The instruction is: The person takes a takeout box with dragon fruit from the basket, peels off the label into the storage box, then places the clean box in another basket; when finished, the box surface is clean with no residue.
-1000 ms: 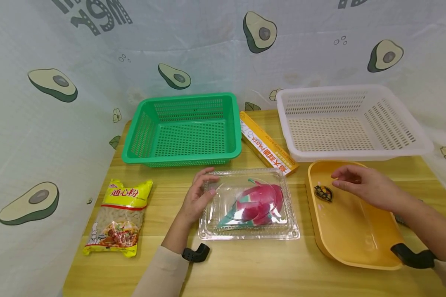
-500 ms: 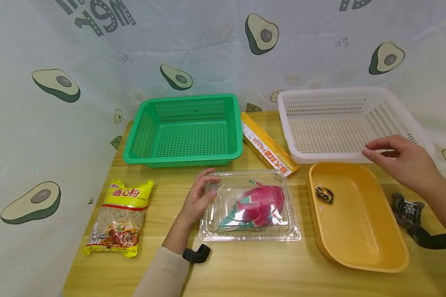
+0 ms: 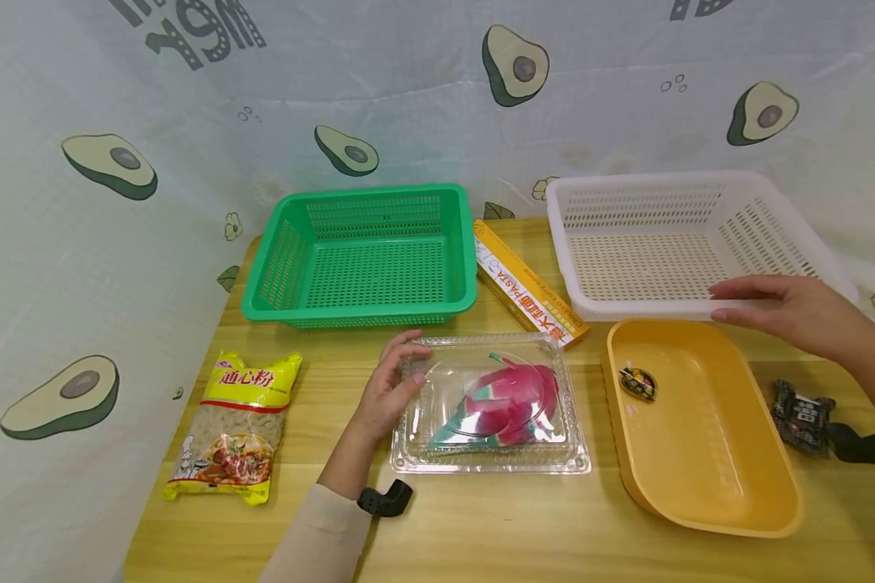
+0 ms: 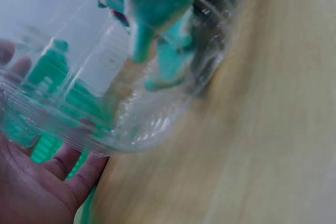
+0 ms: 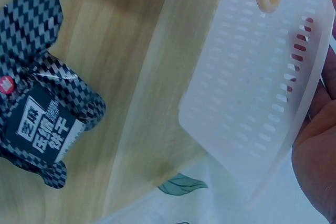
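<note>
At the middle of the table sits a clear plastic container, its lid down over a pink and green toy dragon fruit. My left hand rests against its left side, fingers spread along the edge. At the right, my right hand grips the front rim of the white basket, thumb in front and fingers over the inside. Through the basket's slots the right wrist view shows reddish finger patches. Below that hand lies a dark checkered packet.
A yellow-orange tub with a small dark packet inside stands in front of the white basket. Behind the container are a green basket and a pasta box. A yellow macaroni bag lies left.
My right hand has left its place over the yellow-orange tub, moved right and back, then settled onto the white basket's front rim. The left hand stays on the clear container.
</note>
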Tool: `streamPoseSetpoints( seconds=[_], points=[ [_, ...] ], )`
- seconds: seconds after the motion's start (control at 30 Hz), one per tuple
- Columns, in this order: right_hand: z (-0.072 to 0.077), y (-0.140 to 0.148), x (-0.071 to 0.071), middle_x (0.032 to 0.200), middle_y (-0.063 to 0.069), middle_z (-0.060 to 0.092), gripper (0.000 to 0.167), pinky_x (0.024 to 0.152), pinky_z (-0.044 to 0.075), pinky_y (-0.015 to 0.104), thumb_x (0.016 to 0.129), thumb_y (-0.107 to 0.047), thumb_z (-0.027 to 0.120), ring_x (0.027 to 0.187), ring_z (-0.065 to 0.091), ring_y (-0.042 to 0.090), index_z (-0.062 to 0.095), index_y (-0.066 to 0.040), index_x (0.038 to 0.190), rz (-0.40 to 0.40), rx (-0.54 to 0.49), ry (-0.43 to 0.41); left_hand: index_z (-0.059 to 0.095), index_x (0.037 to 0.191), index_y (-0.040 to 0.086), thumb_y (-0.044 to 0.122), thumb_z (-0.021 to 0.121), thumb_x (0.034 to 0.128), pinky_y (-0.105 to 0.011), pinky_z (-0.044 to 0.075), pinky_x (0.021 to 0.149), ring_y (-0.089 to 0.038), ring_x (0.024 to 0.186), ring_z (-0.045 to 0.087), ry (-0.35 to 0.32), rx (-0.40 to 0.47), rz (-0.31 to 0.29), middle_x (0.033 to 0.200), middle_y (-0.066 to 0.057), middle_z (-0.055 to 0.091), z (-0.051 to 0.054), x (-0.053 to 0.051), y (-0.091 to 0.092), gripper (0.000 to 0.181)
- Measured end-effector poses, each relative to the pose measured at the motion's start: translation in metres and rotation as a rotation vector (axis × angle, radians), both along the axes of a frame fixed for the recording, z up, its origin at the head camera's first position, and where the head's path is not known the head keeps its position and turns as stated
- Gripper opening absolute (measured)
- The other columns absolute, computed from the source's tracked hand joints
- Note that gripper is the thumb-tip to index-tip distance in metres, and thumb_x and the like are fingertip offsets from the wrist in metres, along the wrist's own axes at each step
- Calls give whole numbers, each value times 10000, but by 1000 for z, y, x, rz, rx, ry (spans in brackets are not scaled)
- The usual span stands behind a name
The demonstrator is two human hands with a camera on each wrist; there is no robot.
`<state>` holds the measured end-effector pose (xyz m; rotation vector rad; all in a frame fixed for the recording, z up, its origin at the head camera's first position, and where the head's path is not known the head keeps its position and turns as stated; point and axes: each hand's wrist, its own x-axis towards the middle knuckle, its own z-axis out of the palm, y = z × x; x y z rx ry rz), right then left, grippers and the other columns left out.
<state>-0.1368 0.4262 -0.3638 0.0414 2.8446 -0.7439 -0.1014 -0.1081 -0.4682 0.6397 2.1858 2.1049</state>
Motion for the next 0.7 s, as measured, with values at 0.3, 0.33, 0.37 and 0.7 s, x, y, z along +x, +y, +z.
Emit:
streamPoseSetpoints(
  seconds=[0.3,0.33,0.37,0.7],
  points=[
    [1,2,-8,1235,236,699,667,672,487,196,944,-492,690,827,447,-226,603,-8,1394,52,-2,-90,546,1253,-46,99,547,892,-738,179,1162,-444,1458,301,2,7,2,1572,-242,310,0,0,1,389],
    [0,3,-9,1246,248,693,673,672,484,195,942,-496,691,833,437,-234,602,-9,1397,53,1,-90,542,1261,-49,95,545,895,-728,197,1159,-447,1439,332,4,7,1,1570,-240,312,1,0,1,393],
    [0,3,-9,1259,261,685,679,672,479,194,940,-501,691,854,446,-213,601,-9,1399,54,9,-87,537,1273,-51,91,543,897,-720,218,1155,-449,1421,359,5,7,-2,1569,-240,312,1,1,1,402],
    [-3,1,-8,1334,347,610,706,749,554,422,951,-504,676,1213,527,558,571,11,1421,52,28,-64,338,1548,96,140,555,917,-649,249,1173,-388,1438,346,-85,8,-13,1615,-198,282,6,3,0,669]
  ],
)
